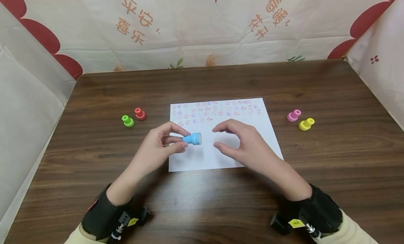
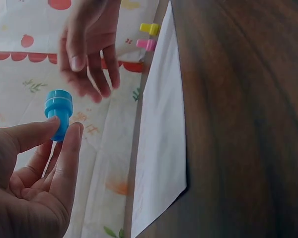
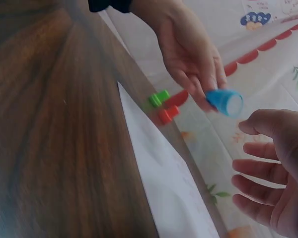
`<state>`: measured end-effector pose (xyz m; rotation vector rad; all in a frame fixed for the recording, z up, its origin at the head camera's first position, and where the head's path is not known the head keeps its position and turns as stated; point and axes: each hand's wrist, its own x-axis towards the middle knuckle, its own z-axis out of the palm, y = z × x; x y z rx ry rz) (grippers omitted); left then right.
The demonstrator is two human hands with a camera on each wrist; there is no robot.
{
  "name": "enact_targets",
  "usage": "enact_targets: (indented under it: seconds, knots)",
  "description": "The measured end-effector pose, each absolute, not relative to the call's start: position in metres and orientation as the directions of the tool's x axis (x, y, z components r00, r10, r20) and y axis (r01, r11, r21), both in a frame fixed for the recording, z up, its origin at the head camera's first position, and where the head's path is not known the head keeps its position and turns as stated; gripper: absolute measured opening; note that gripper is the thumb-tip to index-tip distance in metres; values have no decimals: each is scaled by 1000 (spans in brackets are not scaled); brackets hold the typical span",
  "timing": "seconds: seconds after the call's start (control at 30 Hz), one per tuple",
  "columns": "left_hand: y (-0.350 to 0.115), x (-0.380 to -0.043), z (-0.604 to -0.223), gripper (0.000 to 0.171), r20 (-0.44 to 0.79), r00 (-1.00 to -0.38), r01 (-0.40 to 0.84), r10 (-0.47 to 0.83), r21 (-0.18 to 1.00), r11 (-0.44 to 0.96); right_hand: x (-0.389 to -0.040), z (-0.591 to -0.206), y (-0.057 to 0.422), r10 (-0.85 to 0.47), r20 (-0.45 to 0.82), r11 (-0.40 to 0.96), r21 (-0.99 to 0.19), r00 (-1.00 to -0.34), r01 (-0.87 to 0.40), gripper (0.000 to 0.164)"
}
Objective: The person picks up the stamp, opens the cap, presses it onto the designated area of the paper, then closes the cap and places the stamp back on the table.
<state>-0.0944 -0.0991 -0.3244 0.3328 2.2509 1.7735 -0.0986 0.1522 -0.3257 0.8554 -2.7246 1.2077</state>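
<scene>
Nearest you, at six o'clock, dark wood table, with a black cuff on your left wrist at seven and its twin on your right at five. Beyond the cuffs: your left hand pinches the blue stamp by its narrow handle, thumb against fingers, wide head pointing to three o'clock. Your right hand lies across from that head, thumb and fingers apart, nothing between them. Wrist views put the stamp in the air, well off the paper sheet, left of its centre. Cap on or off: cannot tell. My judgement for this step: keep the pinch on the handle, level and light; bring any right-hand contact in straight along the stamp's axis, taking the rim rather than the pale end face; don't let the left go slack until the right has firm hold, since a drop could mark the sheet. Farther up the sheet, toward twelve, rows of small red and violet prints. Out past nine, the green stamp and red stamp stand upright; near three, the yellow stamp and pink stamp. Farthest, at twelve, printed cloth.
</scene>
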Motion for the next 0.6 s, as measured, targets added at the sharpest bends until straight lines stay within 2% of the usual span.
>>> enact_targets:
  seconds: [0.27,0.6]
  knots:
    - [-87,-91,-330,18,-65,-940,27,335,964,265,-94,-332,136,-498,235,455,-748,-835,-482,31]
    - [-85,-89,-332,16,-56,-946,51,319,947,318,-90,-331,130,-477,248,468,-740,-843,-483,25]
